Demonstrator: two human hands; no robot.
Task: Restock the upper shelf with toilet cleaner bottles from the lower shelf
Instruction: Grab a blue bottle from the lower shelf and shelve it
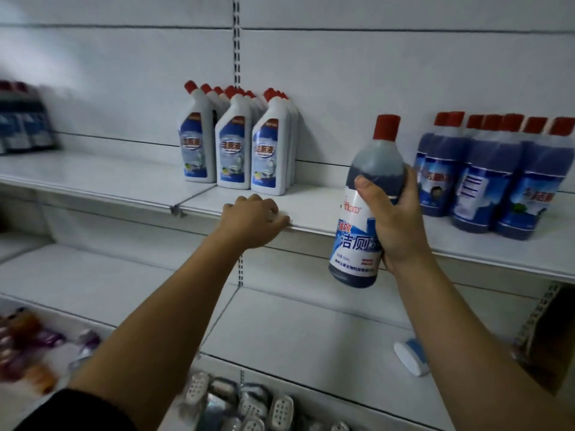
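In the right hand (395,219) a toilet cleaner bottle (354,241), fingers wrapped round it, red cap up, held before the upper shelf (311,209) edge, near the shelved blue bottles (491,178), left hand (252,219) loosely curled, resting on that edge, holding nothing

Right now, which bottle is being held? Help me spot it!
Look at the white upper shelf. Between its white bottles and its dark blue bottles is a red-capped dark blue bottle. Only that one is off the shelf, gripped by the right hand.
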